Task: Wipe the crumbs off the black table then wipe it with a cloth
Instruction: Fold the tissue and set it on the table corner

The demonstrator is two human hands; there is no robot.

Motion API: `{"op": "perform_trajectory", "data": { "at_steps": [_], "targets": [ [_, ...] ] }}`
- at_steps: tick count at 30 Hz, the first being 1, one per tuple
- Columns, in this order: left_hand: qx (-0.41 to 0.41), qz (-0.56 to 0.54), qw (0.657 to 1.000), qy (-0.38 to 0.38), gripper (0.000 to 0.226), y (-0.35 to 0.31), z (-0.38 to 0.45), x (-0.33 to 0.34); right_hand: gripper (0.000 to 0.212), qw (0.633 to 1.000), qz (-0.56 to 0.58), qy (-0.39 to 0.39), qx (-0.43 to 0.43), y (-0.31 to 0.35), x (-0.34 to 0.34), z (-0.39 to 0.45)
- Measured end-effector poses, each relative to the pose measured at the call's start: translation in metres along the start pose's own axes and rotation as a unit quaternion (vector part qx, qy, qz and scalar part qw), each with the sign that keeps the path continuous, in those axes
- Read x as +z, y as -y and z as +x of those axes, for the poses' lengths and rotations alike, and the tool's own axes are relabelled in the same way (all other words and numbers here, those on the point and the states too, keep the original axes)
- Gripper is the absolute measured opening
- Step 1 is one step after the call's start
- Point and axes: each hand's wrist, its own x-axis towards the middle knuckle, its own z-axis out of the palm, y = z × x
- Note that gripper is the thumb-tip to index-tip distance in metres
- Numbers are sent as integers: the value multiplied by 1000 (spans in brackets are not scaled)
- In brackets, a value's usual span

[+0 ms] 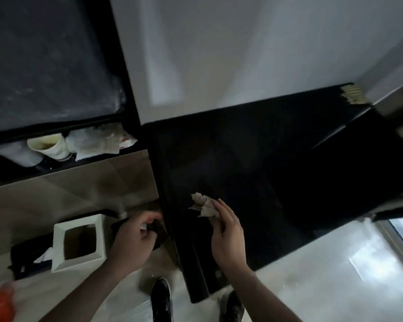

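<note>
Right hand [228, 238] pinches a crumpled tissue [204, 204] on the table [277, 173], near its left edge. Left hand [132, 238] is curled just off that edge, apparently around something dark; can't tell what. White box [78, 242] left of it. Likely still clearing crumbs; cloth wipe not started. Far tabletop looks bare.

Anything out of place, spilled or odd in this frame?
Mostly the floor: pale specks, probably crumbs, lie scattered beside the black table. The right hand presses a crumpled cloth on the table. Nothing looks damaged.
</note>
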Motion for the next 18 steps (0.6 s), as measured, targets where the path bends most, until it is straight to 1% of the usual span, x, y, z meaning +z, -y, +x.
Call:
{"op": "perform_trajectory", "data": {
  "at_steps": [2,6,8,11,14,18],
  "targets": [
    [34,-12,999,28,49,-43,-21,10,40,1000,22,-5,0,3,-35,-20],
    [121,3,990,74,48,-120,-48,47,44,1000,9,-15,-7,-4,-104,-52],
    [174,23,980,94,53,-158,-56,68,43,1000,21,-19,-8,-13,-138,-59],
    [236,55,962,123,57,-210,-62,107,39,999,34,-22,-33,-33,-191,-62],
    [253,104,954,125,53,-257,-68,152,40,997,25,-22,-68,-63,-245,-54],
    [250,138,951,118,42,-307,-82,214,40,994,5,14,-108,-105,-314,-39]
  ]
}}
